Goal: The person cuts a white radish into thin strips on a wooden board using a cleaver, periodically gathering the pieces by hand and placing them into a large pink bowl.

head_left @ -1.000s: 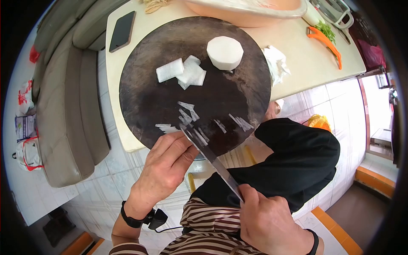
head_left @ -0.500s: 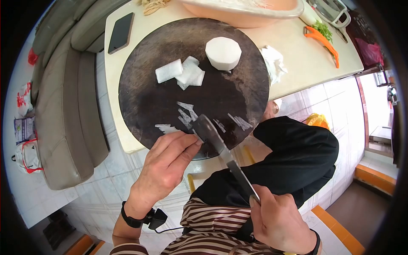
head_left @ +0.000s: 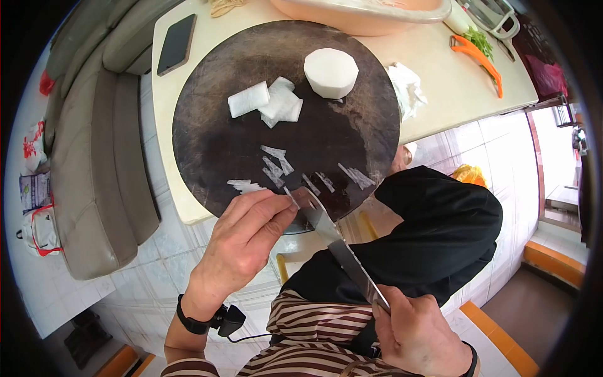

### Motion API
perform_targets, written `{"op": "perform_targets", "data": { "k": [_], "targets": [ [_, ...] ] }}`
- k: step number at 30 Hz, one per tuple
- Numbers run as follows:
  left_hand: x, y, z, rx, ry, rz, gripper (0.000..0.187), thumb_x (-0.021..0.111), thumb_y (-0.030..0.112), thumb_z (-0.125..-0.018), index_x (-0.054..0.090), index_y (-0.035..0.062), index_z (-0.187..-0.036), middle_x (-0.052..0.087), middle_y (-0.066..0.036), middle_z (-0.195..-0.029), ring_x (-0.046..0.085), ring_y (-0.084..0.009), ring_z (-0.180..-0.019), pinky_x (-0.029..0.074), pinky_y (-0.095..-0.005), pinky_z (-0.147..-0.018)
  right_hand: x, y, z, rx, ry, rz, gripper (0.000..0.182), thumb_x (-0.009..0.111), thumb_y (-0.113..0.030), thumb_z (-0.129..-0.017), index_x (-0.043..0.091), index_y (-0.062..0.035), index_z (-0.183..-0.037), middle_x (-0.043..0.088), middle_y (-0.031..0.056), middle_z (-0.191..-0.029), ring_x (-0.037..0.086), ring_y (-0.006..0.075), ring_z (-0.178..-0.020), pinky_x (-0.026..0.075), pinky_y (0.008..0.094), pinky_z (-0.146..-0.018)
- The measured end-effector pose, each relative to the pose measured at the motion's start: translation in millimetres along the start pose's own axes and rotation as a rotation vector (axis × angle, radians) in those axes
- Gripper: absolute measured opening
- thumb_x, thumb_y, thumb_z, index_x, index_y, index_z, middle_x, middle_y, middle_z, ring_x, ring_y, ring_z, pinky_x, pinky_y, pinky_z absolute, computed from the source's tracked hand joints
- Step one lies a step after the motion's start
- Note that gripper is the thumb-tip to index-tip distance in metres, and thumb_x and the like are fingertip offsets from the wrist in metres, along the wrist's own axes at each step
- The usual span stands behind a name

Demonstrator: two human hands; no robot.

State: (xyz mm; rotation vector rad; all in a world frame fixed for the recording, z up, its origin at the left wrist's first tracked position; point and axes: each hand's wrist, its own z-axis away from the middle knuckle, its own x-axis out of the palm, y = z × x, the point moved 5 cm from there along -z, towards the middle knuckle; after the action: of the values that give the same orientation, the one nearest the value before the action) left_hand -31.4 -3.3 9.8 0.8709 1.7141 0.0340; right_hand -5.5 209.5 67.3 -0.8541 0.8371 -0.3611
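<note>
The right hand (head_left: 418, 336) is clamped on the knife (head_left: 336, 248), its blade running up-left onto the chopping board (head_left: 207, 157)'s near edge; the left hand (head_left: 242, 248), nearer, pinches at the radish strips (head_left: 276, 166) by the blade tip.

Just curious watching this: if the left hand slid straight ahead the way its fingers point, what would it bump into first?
Probably the knife blade at the left hand's fingertips, then the thin white strips beyond; depth is hard to judge.

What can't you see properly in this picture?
Head view:
- Knife handle: hidden inside the right hand.
- Left hand fingertips: the blade covers what they press.
- Peach basin: cut off by the top edge.
- Phone screen: dark, too small to read.
</note>
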Motion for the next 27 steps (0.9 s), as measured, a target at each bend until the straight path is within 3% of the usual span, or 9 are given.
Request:
{"op": "perform_targets", "data": {
  "k": [14, 16, 20, 22, 23, 25, 27],
  "targets": [
    [-1.2, -1.5, -0.5, 0.028, 0.006, 0.017, 0.028, 0.07, -0.001, -0.071, 0.07, -0.0078, -0.098, 0.065, -0.013, -0.104, 0.062, -0.028, -0.098, 0.053, -0.0361, -0.081, -1.8, -3.8, -1.7, 0.011, -0.036, -0.009, 0.018, 0.056, 0.005, -0.087, 0.054, 0.0047, -0.104, 0.056, 0.0227, -0.063, 0.06, 0.0399, -0.057, 0.046, 0.0439, -0.05],
    [-1.1, -2.1, -0.1, 0.029, 0.004, 0.021, 0.028, 0.07, -0.001, -0.07, 0.07, -0.0078, -0.098, 0.065, -0.013, -0.105, 0.061, -0.028, -0.098, 0.053, -0.0362, -0.081, -1.7, -2.6, -6.3, 0.173, -0.155, -0.051, 0.007, 0.06, 0.003, -0.089, 0.058, 0.009, -0.09, 0.052, 0.0149, -0.053, 0.052, 0.0253, -0.039, 0.033, 0.033, -0.04],
    [-0.9, -3.1, -0.6, 0.03, 0.016, 0.04, 0.029, 0.07, -0.002, -0.07, 0.07, -0.0073, -0.098, 0.065, -0.012, -0.104, 0.061, -0.0281, -0.097, 0.053, -0.0363, -0.081, -7.3, 1.9, -13.1, 0.225, -0.183, -0.082, 0.01, 0.061, 0.003, -0.088, 0.055, 0.0077, -0.083, 0.053, 0.0156, -0.053, 0.053, 0.0269, -0.039, 0.032, 0.0352, -0.04],
    [-1.3, -2.7, -1.0, 0.026, 0.014, 0.038, 0.029, 0.07, -0.003, -0.069, 0.07, -0.0071, -0.098, 0.065, -0.012, -0.103, 0.062, -0.0281, -0.097, 0.053, -0.0364, -0.081, -4.8, 7.9, -14.8, 0.057, -0.239, -0.085, 0.023, 0.058, 0.004, -0.078, 0.052, 0.0083, -0.1, 0.054, 0.0187, -0.058, 0.059, 0.0382, -0.053, 0.047, 0.0431, -0.049],
    [-1.4, -2.0, -1.5, 0.023, 0.011, 0.037, 0.028, 0.07, -0.004, -0.069, 0.069, -0.0068, -0.097, 0.065, -0.012, -0.103, 0.062, -0.028, -0.097, 0.053, -0.0366, -0.081, 0.5, 11.3, -15.5, 0.056, -0.235, -0.088, 0.023, 0.058, 0.004, -0.078, 0.052, 0.0083, -0.1, 0.054, 0.0187, -0.058, 0.059, 0.0382, -0.053, 0.047, 0.0431, -0.049],
    [-2.2, -0.2, -2.5, 0.023, 0.006, 0.025, 0.028, 0.07, -0.004, -0.069, 0.069, -0.0066, -0.097, 0.064, -0.012, -0.102, 0.062, -0.0282, -0.097, 0.053, -0.0367, -0.081, 4.9, 3.8, -21.7, -0.073, -0.056, -0.07, 0.009, 0.061, 0.004, -0.086, 0.054, 0.0079, -0.084, 0.048, 0.0169, -0.054, 0.051, 0.032, -0.042, 0.034, 0.0391, -0.043],
    [-3.1, 1.9, -2.3, 0.022, -0.004, 0.014, 0.028, 0.07, -0.005, -0.068, 0.069, -0.0065, -0.097, 0.064, -0.012, -0.102, 0.062, -0.0284, -0.097, 0.053, -0.0368, -0.081, 10.4, 0.6, -23.8, -0.046, -0.049, -0.004, 0.011, 0.062, 0.003, -0.086, 0.053, 0.0094, -0.089, 0.046, 0.0178, -0.054, 0.049, 0.0341, -0.044, 0.034, 0.0403, -0.044]
  ]
}}
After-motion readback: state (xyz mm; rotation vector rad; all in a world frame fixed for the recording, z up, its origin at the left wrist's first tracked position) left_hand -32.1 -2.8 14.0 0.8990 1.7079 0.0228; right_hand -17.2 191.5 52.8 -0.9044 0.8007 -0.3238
